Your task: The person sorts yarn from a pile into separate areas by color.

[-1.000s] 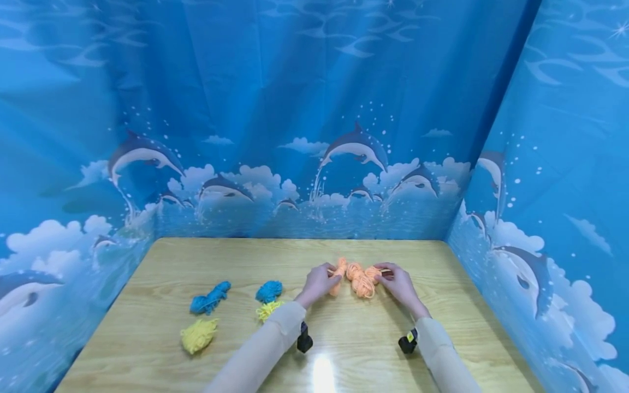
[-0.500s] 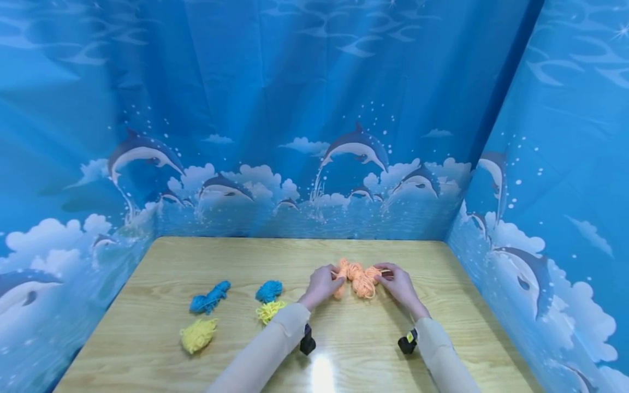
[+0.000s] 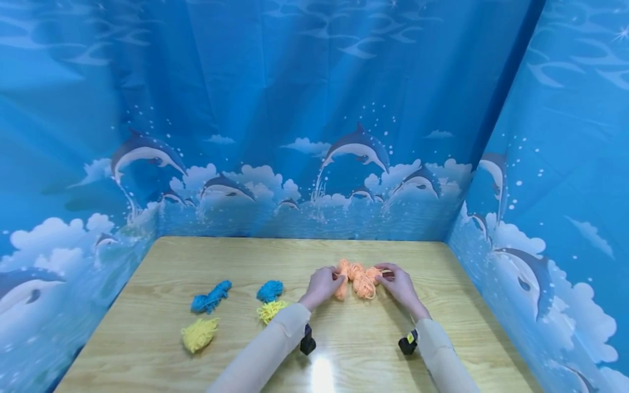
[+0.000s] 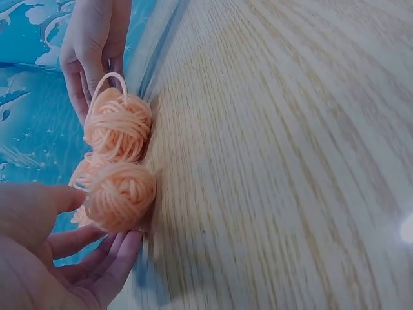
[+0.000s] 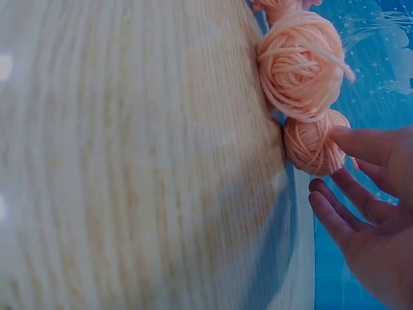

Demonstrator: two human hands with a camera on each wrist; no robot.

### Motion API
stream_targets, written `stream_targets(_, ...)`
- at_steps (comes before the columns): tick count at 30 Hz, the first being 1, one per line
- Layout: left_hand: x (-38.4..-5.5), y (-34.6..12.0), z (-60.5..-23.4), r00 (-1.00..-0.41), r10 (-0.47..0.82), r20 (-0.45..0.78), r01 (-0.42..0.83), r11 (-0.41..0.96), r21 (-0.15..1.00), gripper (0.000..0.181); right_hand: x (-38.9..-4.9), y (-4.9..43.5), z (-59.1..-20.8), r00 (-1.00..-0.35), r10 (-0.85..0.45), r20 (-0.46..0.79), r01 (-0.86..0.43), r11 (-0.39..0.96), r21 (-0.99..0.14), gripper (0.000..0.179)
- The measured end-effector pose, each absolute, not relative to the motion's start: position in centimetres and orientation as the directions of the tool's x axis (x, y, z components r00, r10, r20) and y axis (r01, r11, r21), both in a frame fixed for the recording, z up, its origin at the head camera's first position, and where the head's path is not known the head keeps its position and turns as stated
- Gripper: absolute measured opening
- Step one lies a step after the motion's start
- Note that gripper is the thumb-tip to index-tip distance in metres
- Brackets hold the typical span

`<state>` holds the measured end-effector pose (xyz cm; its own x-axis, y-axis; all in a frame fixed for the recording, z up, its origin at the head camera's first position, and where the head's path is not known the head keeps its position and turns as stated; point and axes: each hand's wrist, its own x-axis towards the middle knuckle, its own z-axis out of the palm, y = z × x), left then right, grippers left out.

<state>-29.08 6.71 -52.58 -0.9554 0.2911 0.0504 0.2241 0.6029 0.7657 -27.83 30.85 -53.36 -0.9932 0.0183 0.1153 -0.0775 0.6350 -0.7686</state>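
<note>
In the head view, peach yarn skeins lie bunched together near the right back of the table. My left hand [image 3: 321, 286] pinches the leftmost peach skein [image 3: 341, 289] between thumb and fingers, and this skein touches its neighbour. The middle peach skein [image 3: 363, 286] lies between my two hands. On the other side, my right hand [image 3: 399, 285] pinches the right peach skein [image 3: 374, 274]. In the right wrist view its thumb [image 5: 361, 143] presses on that skein's side, with the other fingers below. The left wrist view shows the left fingers [image 4: 119, 265] under the nearer skein.
Left on the wooden table [image 3: 236, 256] lie a long blue skein [image 3: 211, 297], a smaller blue skein [image 3: 270, 291], and a yellow skein [image 3: 199, 334]. Another yellow skein [image 3: 270, 311] is partly behind the left sleeve. A dolphin-printed curtain [image 3: 295, 109] surrounds the table.
My left hand has shifted slightly right with the leftmost peach skein, closing the gap to the middle one. The right hand stays in place.
</note>
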Motion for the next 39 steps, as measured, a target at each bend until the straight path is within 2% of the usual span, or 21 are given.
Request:
stream_targets(11, -28.6, 5.7, -51.9, -0.967, 0.251, 0.038, 0.171, 0.531, 0.83, 0.034, -27.1, 30.7, -52.7, -0.983, 0.032, 0.183, -0.133, 0.569, -0.812, 0.034)
stream_targets(22, -27.2, 4.3, -50.6, -0.957, 0.227, 0.179, 0.276, 0.538, 0.796, 0.032, -25.6, 30.0, -51.4, -0.962, 0.044, 0.27, -0.21, 0.514, -0.831, 0.033)
stream_targets(28, -26.4, 3.3, -49.9, -0.944, 0.228, 0.237, 0.324, 0.528, 0.785, 0.03, -24.8, 29.2, -50.6, -0.962, 0.05, 0.268, -0.212, 0.481, -0.851, 0.032)
stream_targets(39, -25.4, 1.5, -48.9, -0.943, 0.214, 0.255, 0.332, 0.526, 0.783, 0.031, -24.3, 27.2, -49.8, -0.937, 0.002, 0.349, -0.307, 0.472, -0.826, 0.03)
